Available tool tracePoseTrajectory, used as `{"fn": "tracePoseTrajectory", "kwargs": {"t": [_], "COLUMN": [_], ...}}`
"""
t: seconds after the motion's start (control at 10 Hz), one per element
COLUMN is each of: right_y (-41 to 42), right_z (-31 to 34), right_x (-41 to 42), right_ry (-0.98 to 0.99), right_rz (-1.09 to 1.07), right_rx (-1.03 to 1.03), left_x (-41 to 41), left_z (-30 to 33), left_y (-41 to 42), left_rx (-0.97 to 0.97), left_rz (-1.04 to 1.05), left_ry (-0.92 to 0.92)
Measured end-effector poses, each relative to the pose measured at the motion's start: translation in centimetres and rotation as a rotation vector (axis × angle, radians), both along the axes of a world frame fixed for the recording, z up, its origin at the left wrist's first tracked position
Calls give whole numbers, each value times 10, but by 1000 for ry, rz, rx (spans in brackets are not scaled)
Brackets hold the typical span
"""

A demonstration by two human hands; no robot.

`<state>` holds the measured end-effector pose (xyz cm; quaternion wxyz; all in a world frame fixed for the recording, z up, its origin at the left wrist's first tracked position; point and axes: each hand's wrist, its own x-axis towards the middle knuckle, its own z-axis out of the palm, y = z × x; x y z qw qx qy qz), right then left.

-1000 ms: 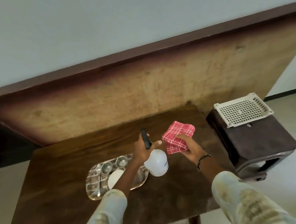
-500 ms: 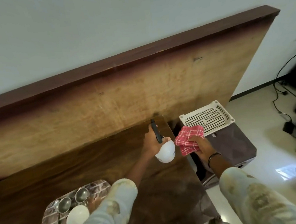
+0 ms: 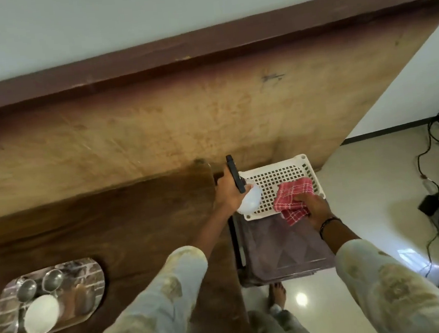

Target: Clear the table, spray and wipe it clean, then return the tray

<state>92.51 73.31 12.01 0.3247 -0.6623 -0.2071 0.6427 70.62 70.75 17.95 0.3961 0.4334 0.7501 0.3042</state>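
Head view: spray bottle (image 3: 249, 204), cloth (image 3: 292, 202) in hand

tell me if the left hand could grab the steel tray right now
Probably not. The left hand is gripping the spray bottle over the white basket, and the steel tray sits far across the table.

Soft daylight — motion blur, floor (image 3: 359, 273) glare.

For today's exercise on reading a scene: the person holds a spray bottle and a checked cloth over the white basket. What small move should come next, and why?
Probably lower the spray bottle and red cloth into the white basket and let go. The left hand and right hand hold them right above it, while the metal tray already sits on the table.
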Motion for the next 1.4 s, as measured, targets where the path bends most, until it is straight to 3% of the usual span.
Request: {"fn": "tracePoseTrajectory", "kwargs": {"t": [0.5, 0.8, 0.9, 1.1, 1.4], "right_y": [100, 98, 94, 71, 4], "right_z": [-92, -93, -81, -51, -17], "right_x": [30, 32, 27, 24, -9], "right_ry": [98, -476, -564, -643, -647], "right_rz": [308, 579, 637, 682, 772], "right_rx": [-23, 43, 95, 286, 373], "left_x": [60, 69, 69, 63, 24], "left_z": [-95, -117, -113, -104, -74], "left_y": [66, 58, 55, 44, -33], "left_rx": [-42, -8, -28, -67, -11], "left_rz": [59, 77, 45, -27, -8], "left_ry": [80, -3, -41, -16, -2]}}
